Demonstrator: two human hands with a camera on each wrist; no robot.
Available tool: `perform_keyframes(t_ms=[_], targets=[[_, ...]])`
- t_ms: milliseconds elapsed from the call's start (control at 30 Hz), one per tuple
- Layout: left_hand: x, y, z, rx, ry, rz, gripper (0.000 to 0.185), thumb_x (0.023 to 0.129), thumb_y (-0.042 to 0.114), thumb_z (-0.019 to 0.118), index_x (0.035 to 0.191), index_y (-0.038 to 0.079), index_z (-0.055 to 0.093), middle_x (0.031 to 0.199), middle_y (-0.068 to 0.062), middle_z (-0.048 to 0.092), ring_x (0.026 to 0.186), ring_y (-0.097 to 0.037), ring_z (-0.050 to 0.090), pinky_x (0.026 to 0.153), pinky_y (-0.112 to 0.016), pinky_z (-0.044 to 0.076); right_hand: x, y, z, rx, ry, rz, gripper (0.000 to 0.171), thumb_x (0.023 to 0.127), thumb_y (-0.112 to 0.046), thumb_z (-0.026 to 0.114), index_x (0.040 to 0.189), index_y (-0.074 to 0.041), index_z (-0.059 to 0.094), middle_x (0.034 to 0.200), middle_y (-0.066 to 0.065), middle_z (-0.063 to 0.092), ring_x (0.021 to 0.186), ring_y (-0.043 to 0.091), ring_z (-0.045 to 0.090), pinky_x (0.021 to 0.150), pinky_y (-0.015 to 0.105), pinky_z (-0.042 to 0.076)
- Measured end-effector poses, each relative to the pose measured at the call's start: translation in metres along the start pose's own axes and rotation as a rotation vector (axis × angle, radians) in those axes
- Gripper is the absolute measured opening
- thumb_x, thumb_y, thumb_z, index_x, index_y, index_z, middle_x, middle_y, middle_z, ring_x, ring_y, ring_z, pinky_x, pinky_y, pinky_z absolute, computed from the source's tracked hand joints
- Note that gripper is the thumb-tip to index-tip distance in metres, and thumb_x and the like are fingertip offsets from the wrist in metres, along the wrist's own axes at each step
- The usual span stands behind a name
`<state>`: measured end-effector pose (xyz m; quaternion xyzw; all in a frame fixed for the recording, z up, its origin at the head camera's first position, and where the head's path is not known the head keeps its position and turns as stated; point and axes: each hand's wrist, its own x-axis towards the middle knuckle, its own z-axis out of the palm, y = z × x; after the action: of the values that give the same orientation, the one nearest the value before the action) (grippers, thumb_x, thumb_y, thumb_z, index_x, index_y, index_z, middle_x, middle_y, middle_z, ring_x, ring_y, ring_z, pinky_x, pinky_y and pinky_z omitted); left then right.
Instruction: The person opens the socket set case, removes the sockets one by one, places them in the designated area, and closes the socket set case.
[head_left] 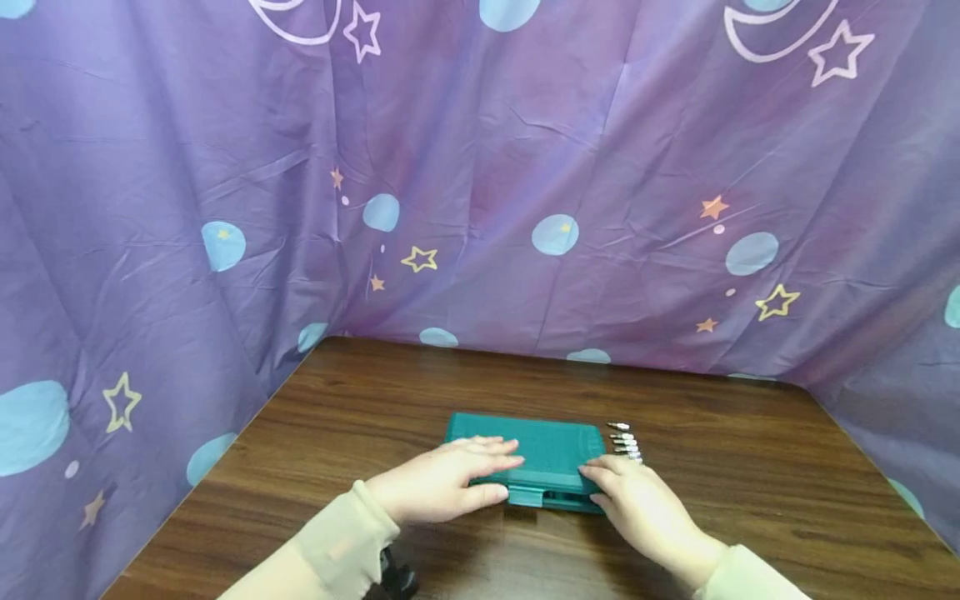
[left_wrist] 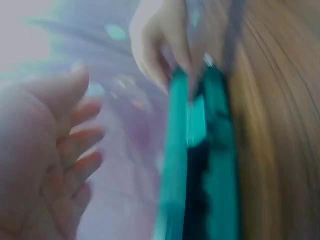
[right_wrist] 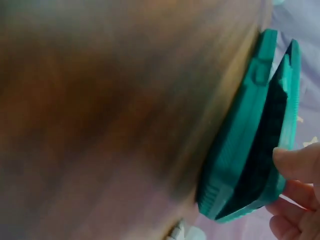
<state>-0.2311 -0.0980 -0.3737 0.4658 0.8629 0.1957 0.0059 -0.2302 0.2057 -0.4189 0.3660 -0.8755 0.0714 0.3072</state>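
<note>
Head view: both hands work the near edge of a teal case [head_left: 536, 458] lying flat near the middle of the desk [head_left: 750, 500]. Left hand [head_left: 442, 482]: fingers straight and close together, laid across the lid's left part, thumb along the near left rim. Right hand [head_left: 637, 500]: fingers [head_left: 600, 477] bent at the near right corner, gripping the lid's edge there. In the right wrist view the lid stands apart from the base at that corner, a dark gap between them, with a fingertip [right_wrist: 295, 162] on the lid's rim; the left wrist view, though blurred, shows the same gap along the case [left_wrist: 200, 150]. A front latch [head_left: 527, 497] sits between the hands. A short row of metal bits [head_left: 625, 442] lies on the desk just beside the case's far right corner. Purple star-printed cloth [head_left: 480, 208] walls the desk on three sides.

Judged step: the lid is being swung on its far hinge, whether up or down cannot be told. The next move calls for an even pull or push at both near corners, keeping the base flat and clear of the bits.
</note>
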Motion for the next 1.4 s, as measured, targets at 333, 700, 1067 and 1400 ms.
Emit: perform_keyframes(t_ms=[333,700,1067,1400], targets=[[0.003,-0.041,0.039,0.062,-0.056,-0.286,0.058,0.102,0.042,0.044,0.153,0.017,0.029,0.160,-0.007,0.017,0.146,-0.028,0.012,0.114,-0.052,0.020,0.014,-0.025,-0.006,-0.058,-0.208,0.131,0.023,0.079,-0.029,0.078,0.088,-0.009,0.072,0.089,0.002,0.066,0.086,0.023,0.064,0.075,0.044,0.053],[0.003,-0.046,0.041,0.082,-0.078,-0.279,0.057,0.102,0.042,0.042,0.153,0.020,0.029,0.160,-0.005,0.018,0.147,-0.025,0.012,0.116,-0.047,0.017,0.057,-0.066,0.027,-0.287,-0.521,0.240,0.074,0.077,-0.053,0.073,0.137,-0.014,0.054,0.121,0.025,0.061,0.101,0.047,0.061,0.052,0.055,0.054],[0.001,-0.044,0.040,0.094,-0.058,-0.290,0.056,0.102,0.041,0.044,0.152,0.020,0.031,0.159,-0.004,0.020,0.147,-0.025,0.013,0.114,-0.051,0.021,0.049,-0.081,0.038,-0.595,-0.394,0.091,0.036,0.093,-0.017,0.056,0.128,-0.015,0.061,0.114,0.022,0.066,0.091,0.040,0.067,0.044,0.053,0.053],[0.000,-0.044,0.039,0.070,-0.073,-0.286,0.057,0.102,0.042,0.043,0.153,0.020,0.030,0.160,-0.005,0.019,0.147,-0.025,0.012,0.117,-0.047,0.016,0.048,-0.081,0.041,-0.607,-0.400,0.092,0.035,0.094,-0.017,0.055,0.129,-0.014,0.060,0.113,0.022,0.066,0.091,0.039,0.068,0.045,0.051,0.054]])
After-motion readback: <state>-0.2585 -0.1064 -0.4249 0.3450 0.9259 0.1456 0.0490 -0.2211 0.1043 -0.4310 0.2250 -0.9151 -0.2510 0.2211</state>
